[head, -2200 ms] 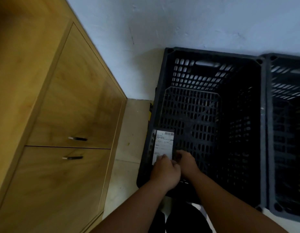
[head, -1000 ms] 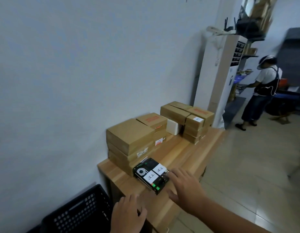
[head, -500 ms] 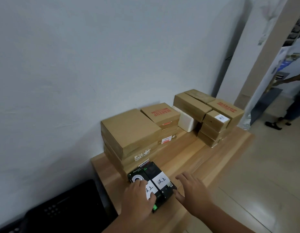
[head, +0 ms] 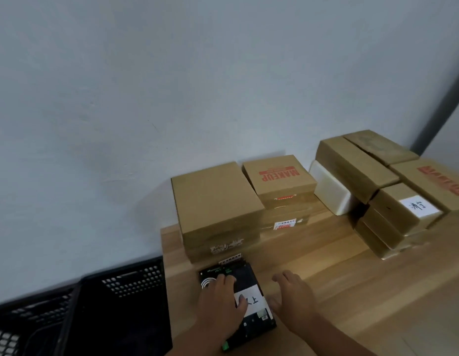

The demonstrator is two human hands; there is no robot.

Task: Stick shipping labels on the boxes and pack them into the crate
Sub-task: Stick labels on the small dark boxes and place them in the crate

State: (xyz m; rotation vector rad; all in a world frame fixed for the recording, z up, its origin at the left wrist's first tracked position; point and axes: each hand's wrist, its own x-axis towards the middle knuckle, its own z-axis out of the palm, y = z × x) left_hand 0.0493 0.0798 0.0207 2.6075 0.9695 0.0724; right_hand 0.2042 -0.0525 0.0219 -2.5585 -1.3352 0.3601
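Observation:
Two black boxes (head: 251, 291) with white handwritten labels lie side by side at the near left corner of the wooden table (head: 339, 273). My left hand (head: 220, 307) lies flat on top of the left box, fingers spread over it. Just to the right of the boxes, my right hand (head: 290, 296) hovers open with its thumb against their side. Two black plastic crates (head: 125, 304) stand on the floor left of the table, below the wall.
Stacks of brown cardboard boxes (head: 215, 206) fill the back of the table, some printed MAKEUP in red (head: 278, 176). A white foam box (head: 331, 191) leans between stacks. One small box at right carries a white label (head: 418, 206).
Earlier both hands set a labelled box in the crate; the view then swung up to the table. In the last half second my left hand settled onto the black boxes and my right hand closed in beside them.

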